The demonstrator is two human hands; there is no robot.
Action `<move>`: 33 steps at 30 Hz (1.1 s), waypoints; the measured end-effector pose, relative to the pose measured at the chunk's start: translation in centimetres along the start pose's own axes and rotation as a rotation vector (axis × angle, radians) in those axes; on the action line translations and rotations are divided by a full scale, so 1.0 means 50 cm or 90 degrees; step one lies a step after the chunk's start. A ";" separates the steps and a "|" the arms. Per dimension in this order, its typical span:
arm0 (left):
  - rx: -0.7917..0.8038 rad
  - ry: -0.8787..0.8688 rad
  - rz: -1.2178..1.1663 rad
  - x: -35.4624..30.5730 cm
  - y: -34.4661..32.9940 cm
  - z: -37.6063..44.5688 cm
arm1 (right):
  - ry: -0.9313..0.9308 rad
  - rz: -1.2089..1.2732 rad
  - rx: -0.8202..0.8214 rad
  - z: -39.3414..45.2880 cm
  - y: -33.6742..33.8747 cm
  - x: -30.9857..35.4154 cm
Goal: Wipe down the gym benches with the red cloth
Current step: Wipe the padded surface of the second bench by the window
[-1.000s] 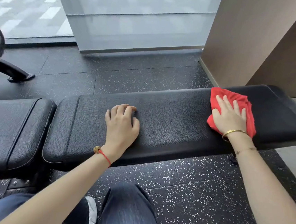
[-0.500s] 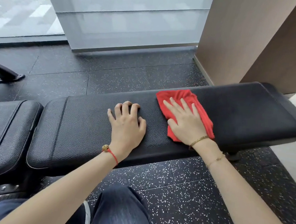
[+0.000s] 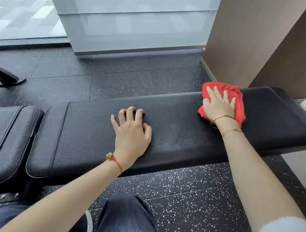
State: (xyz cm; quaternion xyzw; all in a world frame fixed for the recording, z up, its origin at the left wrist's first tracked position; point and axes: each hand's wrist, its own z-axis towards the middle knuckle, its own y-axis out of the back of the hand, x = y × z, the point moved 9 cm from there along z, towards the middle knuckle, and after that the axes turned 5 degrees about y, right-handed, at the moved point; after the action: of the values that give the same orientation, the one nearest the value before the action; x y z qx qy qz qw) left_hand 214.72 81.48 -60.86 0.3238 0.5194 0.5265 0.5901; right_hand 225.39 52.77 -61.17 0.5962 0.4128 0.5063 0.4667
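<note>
Red cloth (image 3: 240, 105) has been swept rightward along the bench (image 3: 175, 129).
It is pressed under the flat-fingered right hand (image 3: 218, 105) near the far edge; the left hand (image 3: 131, 130) is rested loosely curled, nothing held.

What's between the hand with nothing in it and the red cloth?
Only bare black bench pad, seen from the head camera. The left hand rests on it, and the right hand presses the red cloth farther along.

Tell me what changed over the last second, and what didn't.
The right hand, pressing flat on the red cloth, swept it left along the black bench pad to the middle, close to the left hand, then back right toward the far end. Nothing was picked up or released. The left hand stayed braced on the pad, fingertips curled; the adjoining seat pad is unchanged.
</note>
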 end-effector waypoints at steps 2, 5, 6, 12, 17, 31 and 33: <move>0.002 0.000 -0.002 0.001 0.001 -0.001 | 0.066 -0.002 0.013 -0.015 -0.015 0.069; 0.008 0.003 -0.005 0.000 0.003 0.000 | 0.182 -0.001 0.016 -0.075 -0.038 0.174; 0.008 0.003 -0.005 0.000 0.004 0.000 | 0.219 -0.004 0.018 -0.102 -0.046 0.202; 0.019 0.000 -0.018 0.004 0.006 -0.001 | 0.346 0.002 0.011 -0.226 -0.060 0.218; 0.058 -0.035 -0.056 0.016 0.005 -0.006 | 0.243 0.004 0.000 -0.181 -0.043 0.153; -0.055 0.050 -0.002 0.301 0.127 -0.017 | 0.393 0.001 0.045 -0.259 -0.127 0.513; -0.050 0.057 -0.007 0.309 0.126 -0.023 | 0.456 -0.006 0.045 -0.317 -0.137 0.540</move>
State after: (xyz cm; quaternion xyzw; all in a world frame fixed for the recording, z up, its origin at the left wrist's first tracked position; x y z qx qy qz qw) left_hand 210.40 97.59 -59.50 0.2734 0.5264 0.5570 0.5813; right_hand 213.52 82.56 -61.13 0.3947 0.5703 0.6663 0.2740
